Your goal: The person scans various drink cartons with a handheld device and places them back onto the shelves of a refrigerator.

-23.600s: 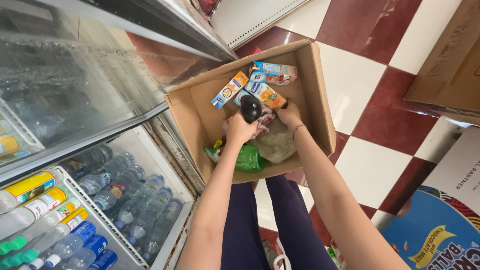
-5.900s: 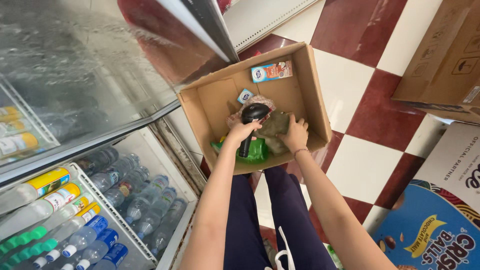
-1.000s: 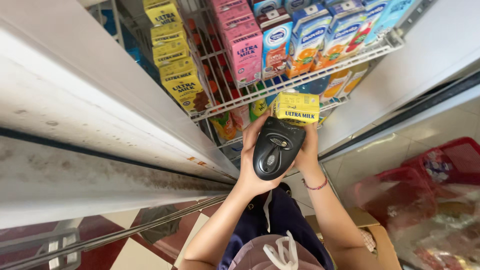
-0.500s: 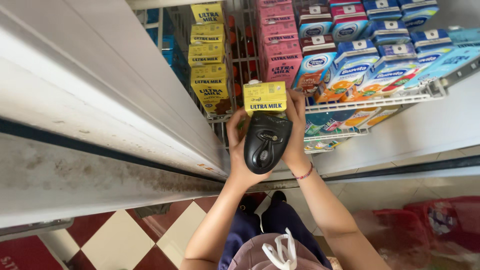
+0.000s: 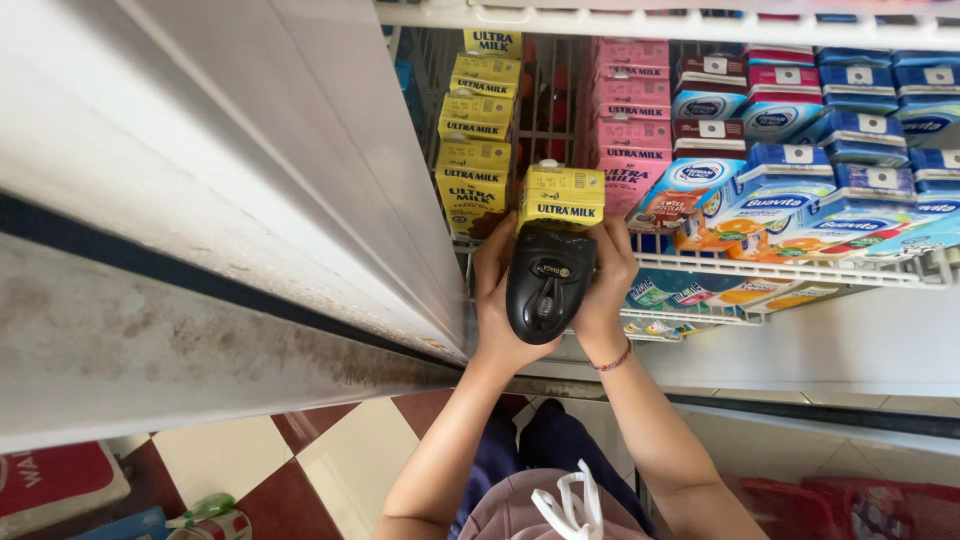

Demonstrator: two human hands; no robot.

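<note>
My left hand (image 5: 492, 300) grips a black handheld scanner (image 5: 545, 285), raised in front of a fridge shelf. My right hand (image 5: 612, 285), with a thin bracelet at the wrist, holds a small yellow milk carton (image 5: 560, 195) just above the scanner. The carton is at the front edge of the white wire shelf (image 5: 800, 270), right beside a row of matching yellow cartons (image 5: 475, 140). A gap in that shelf lies behind the held carton.
Pink cartons (image 5: 630, 110) and blue cartons (image 5: 860, 130) fill the shelf to the right, with more cartons on a lower wire shelf. The open fridge door (image 5: 200, 200) stands close on the left. Red and white floor tiles (image 5: 300, 470) and a red basket (image 5: 860, 505) are below.
Both hands have lifted the yellow carton and scanner up to the shelf, into line with the yellow row. The view has closed in on the shelf.
</note>
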